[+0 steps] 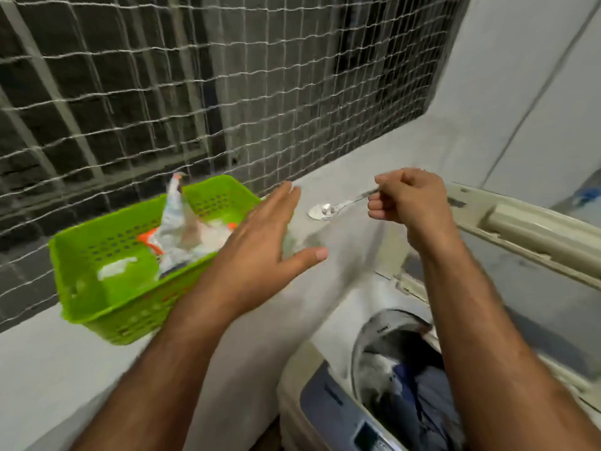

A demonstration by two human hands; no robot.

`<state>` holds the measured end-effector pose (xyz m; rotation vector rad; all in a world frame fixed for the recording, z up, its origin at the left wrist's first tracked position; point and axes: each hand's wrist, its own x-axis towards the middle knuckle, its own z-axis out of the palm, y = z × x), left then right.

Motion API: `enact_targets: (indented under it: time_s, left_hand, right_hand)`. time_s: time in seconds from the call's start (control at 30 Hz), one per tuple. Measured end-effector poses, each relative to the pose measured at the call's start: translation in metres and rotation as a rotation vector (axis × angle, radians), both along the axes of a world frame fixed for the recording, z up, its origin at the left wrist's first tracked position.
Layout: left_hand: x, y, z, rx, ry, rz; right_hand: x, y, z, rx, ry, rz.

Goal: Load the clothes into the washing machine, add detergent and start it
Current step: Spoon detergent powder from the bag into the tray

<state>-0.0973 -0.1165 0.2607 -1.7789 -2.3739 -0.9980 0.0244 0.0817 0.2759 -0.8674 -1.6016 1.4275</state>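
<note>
Clothes [409, 388] already fill my washing machine [328, 415]; right hand [411, 198] pinches a spoon [328, 210] (detergent scoop, I judge), left hand [260, 237] spread, holding nothing, beside the green basket [107, 288].

A single head-worn wide-angle view looks forward and steeply down from close above a pale ledge [97, 369] that runs under a netted window grille [195, 76]. Both forearms reach in from the bottom edge. The washing machine [328, 408] sits at the lower right, nearest the camera, its open drum seen from above. Straight lines bend toward the picture's edges.
</note>
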Motion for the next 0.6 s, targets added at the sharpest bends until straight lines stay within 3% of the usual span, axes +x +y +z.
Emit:
enact_targets:
  time_s: [0.37, 0.6]
  left_hand:
    - [0.119, 0.110, -0.110, -0.332, -0.159, -0.268]
    - [0.173, 0.155, -0.176, -0.542, -0.235, -0.412]
  right_hand:
    - [0.204, 0.058, -0.120, -0.177, -0.089, -0.442]
    - [0.283, 0.074, -0.199, -0.262, -0.133, -0.692]
